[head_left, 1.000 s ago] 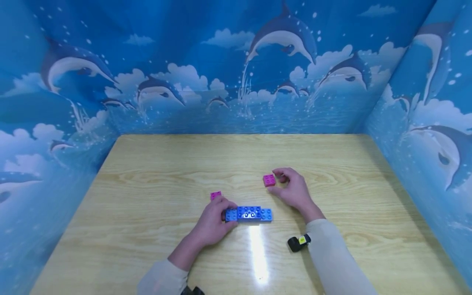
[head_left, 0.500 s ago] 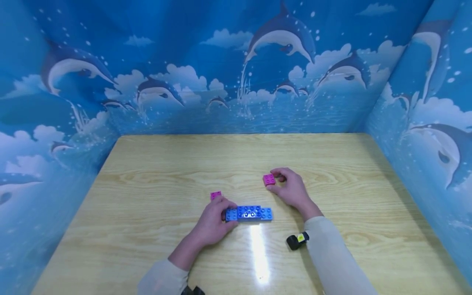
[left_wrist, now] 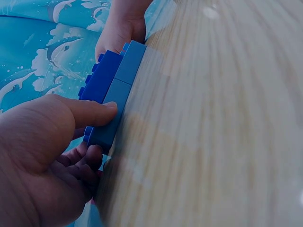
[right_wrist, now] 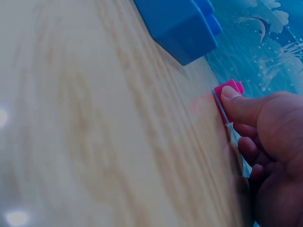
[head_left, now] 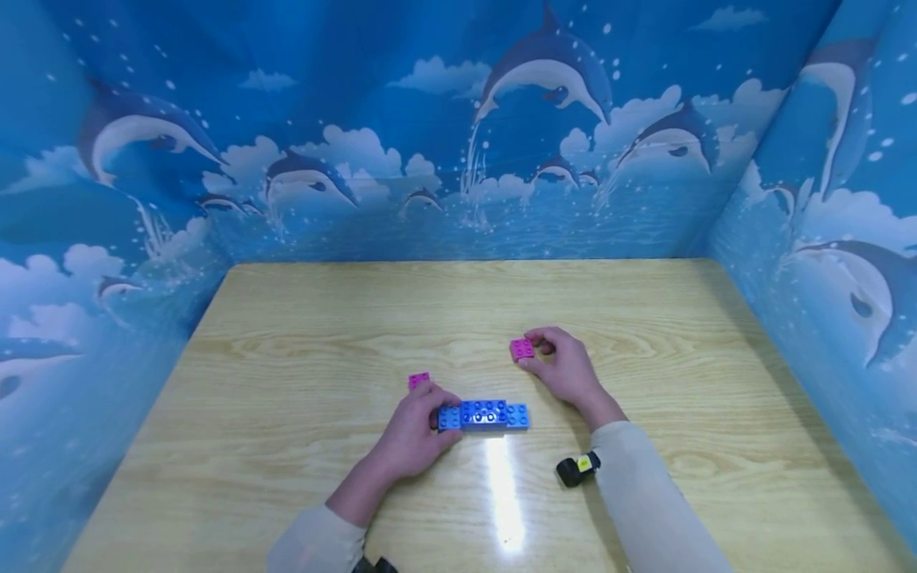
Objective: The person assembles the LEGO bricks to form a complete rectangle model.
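Two light blue bricks lie end to end with a dark blue brick (head_left: 483, 414) (left_wrist: 103, 75) bridging their tops. My left hand (head_left: 411, 434) (left_wrist: 42, 156) grips the left end of this piece, thumb on the near side and fingers at the far side. Beyond the left fingers lies a pink brick (head_left: 419, 379), partly covered by them. Farther back and to the right, my right hand (head_left: 569, 368) (right_wrist: 279, 137) pinches another pink brick (head_left: 521, 348) (right_wrist: 228, 91) on the table, its thumb against the near side.
The wooden table (head_left: 322, 318) bears the bricks, with a bright light reflection in front of the blue piece. A dolphin-printed curtain (head_left: 358, 199) stands along the table's back and sides. Dark wrist cameras sit at both wrists, the right one (head_left: 573, 471) beside the sleeve.
My right hand has shifted slightly left and closed in on the far pink brick. My left hand and the blue piece have stayed in place.
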A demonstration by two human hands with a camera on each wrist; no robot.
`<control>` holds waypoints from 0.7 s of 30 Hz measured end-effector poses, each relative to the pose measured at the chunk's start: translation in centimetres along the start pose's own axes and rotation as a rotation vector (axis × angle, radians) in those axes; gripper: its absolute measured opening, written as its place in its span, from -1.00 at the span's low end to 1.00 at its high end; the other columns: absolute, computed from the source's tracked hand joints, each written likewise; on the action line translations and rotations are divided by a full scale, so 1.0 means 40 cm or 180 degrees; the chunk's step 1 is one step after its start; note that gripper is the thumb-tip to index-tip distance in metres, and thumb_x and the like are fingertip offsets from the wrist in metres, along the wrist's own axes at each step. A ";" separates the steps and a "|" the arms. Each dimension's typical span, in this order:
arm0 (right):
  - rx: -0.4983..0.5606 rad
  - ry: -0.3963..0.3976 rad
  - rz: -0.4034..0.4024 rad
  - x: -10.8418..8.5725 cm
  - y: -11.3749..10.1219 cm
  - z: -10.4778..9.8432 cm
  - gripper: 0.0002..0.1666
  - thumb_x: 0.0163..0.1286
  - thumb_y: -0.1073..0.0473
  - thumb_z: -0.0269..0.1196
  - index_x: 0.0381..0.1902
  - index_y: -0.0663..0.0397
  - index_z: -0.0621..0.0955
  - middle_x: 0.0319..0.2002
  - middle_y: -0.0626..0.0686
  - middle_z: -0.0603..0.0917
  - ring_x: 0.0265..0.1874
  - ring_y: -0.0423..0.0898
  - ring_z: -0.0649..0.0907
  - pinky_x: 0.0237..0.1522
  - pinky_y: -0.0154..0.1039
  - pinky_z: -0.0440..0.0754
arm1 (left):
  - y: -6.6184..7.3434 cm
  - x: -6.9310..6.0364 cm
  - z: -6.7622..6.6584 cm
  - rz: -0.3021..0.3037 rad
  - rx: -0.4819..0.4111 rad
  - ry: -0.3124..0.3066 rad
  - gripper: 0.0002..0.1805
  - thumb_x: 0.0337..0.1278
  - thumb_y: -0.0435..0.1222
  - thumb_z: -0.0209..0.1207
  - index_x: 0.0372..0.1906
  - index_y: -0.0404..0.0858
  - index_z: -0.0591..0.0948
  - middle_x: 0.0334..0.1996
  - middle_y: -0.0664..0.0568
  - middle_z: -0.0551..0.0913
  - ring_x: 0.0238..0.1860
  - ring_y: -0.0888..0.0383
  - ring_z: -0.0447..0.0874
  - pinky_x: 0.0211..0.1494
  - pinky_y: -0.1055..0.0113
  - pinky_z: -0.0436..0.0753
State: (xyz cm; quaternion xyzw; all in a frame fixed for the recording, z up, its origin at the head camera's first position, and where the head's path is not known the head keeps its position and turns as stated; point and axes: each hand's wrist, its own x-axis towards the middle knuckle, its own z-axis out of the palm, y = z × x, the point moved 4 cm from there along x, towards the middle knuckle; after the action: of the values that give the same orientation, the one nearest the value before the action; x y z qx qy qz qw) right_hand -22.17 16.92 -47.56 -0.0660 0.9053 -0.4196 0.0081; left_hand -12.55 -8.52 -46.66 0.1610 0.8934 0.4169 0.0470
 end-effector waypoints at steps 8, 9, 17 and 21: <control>0.0092 0.0003 0.0027 -0.010 -0.006 -0.007 -0.44 0.18 0.15 0.50 0.14 0.13 0.61 -0.07 0.07 0.63 -0.08 0.03 0.56 0.00 -0.01 0.55 | 0.002 -0.001 0.001 -0.0042 0.0004 -0.0017 -0.60 -0.04 -0.33 0.48 -0.03 -0.18 0.66 -0.26 0.15 0.42 -0.31 0.20 0.42 -0.25 0.34 0.52; 0.0105 0.0000 0.0045 -0.012 -0.007 -0.007 -0.44 0.18 0.14 0.50 0.14 0.11 0.61 -0.07 0.06 0.62 -0.08 0.03 0.56 0.00 -0.02 0.56 | 0.002 -0.001 0.000 -0.0047 0.0009 -0.0017 -0.60 -0.04 -0.33 0.48 -0.03 -0.18 0.66 -0.26 0.15 0.42 -0.31 0.20 0.42 -0.25 0.34 0.52; 0.0195 0.0016 0.0132 -0.027 -0.015 -0.018 -0.41 0.18 0.09 0.50 0.16 0.04 0.60 -0.11 0.04 0.61 -0.09 0.01 0.55 -0.03 -0.04 0.56 | 0.000 0.000 0.001 -0.0075 0.0026 -0.0033 -0.61 -0.02 -0.33 0.48 -0.02 -0.17 0.66 -0.27 0.15 0.42 -0.31 0.20 0.42 -0.25 0.34 0.52; 0.0220 0.0051 0.0139 -0.038 -0.028 -0.027 -0.42 0.17 0.07 0.51 0.15 0.01 0.61 -0.13 0.02 0.60 -0.12 0.00 0.54 -0.10 -0.07 0.55 | -0.001 0.001 0.001 -0.0080 0.0046 -0.0036 -0.61 -0.02 -0.32 0.48 -0.02 -0.17 0.66 -0.27 0.15 0.42 -0.31 0.20 0.43 -0.25 0.34 0.52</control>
State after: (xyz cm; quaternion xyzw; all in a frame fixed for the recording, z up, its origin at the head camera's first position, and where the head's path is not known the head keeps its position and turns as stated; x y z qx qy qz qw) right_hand -20.60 17.23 -46.08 -0.0426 0.8915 -0.4509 0.0123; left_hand -12.59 -8.49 -46.70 0.1525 0.8980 0.4089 0.0561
